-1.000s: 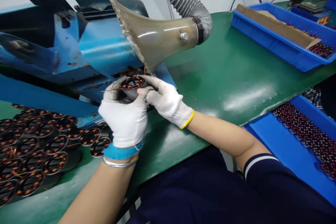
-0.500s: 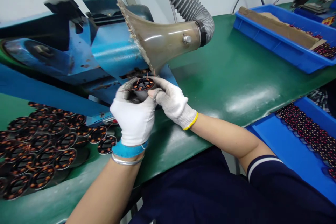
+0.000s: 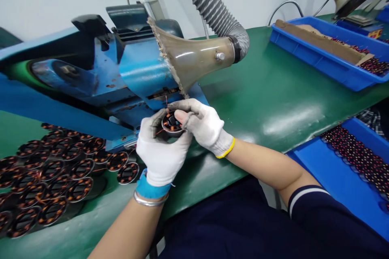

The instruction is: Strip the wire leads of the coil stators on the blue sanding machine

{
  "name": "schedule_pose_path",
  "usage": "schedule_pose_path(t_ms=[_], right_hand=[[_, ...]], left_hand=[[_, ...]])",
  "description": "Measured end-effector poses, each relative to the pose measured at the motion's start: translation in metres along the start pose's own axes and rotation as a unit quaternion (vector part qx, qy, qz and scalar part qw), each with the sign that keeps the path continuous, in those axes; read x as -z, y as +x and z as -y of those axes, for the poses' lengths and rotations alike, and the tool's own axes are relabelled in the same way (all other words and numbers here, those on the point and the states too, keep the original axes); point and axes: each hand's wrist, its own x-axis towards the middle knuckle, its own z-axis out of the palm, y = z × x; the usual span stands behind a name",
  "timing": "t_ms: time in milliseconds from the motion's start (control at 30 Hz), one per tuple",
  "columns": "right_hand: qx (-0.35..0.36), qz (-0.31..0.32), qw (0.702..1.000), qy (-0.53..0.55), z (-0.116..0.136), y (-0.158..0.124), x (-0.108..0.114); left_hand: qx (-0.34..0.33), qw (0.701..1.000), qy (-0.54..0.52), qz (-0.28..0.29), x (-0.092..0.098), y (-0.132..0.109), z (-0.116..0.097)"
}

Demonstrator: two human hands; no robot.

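Seen from the wearer's head camera: two white-gloved hands hold one short metal cylinder lined with copper windings, the wound core [image 3: 170, 124], just in front of a blue machine [image 3: 142, 68] and above a green worktop [image 3: 243, 93]. The left hand [image 3: 164, 149] cups the core from the near left, its fingers closed round the wall and the open end facing up. The right hand [image 3: 205, 125] grips from the right, index finger over the far edge, bare thumb tip across the mouth. A thin copper wire [image 3: 166, 100] stands up behind the core, beside the fingertips (whether they pinch it, I cannot tell).

The step in hand appears to be positioning the core and its loose wire ends by hand, near the machine's translucent hood [image 3: 194, 54]. The next move would call for a firm left grip on the core and a light right touch, so no wire end bends or snags. More wound cores [image 3: 80, 189] stand grouped at left, well apart from the right-hand blue tray [image 3: 316, 60].
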Motion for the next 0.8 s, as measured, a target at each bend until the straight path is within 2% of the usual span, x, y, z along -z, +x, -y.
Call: schedule_pose_path(t_ms=[133,300,333,400,467,533,667,800], right_hand=[[-0.019,-0.037,0.999,-0.001,-0.001,0.008,0.004],[0.022,-0.155,0.986,0.054,0.01,0.017,0.016],[0.017,-0.149,0.988,0.028,0.013,0.015,0.016],[-0.018,-0.088,0.994,-0.062,0.017,0.008,0.012],[-0.057,-0.014,0.987,-0.149,0.016,0.001,0.005],[-0.08,0.023,0.979,-0.187,0.011,-0.001,-0.002],[-0.076,0.015,0.981,-0.176,0.006,0.004,-0.009],[-0.071,0.025,0.989,-0.127,0.017,0.006,-0.013]], left_hand=[[-0.024,0.999,0.009,0.029,0.006,-0.005,0.002],[-0.006,0.999,-0.019,0.029,0.001,-0.008,0.002],[0.006,1.0,-0.022,0.02,-0.001,-0.008,0.003],[0.032,0.999,-0.017,0.005,-0.004,-0.007,0.006],[0.057,0.998,0.001,-0.013,-0.006,-0.003,0.01],[0.08,0.996,0.027,-0.034,-0.008,0.005,0.01],[0.122,0.99,0.053,-0.054,-0.015,0.026,0.003],[0.13,0.987,0.074,-0.058,-0.017,0.046,-0.003]])
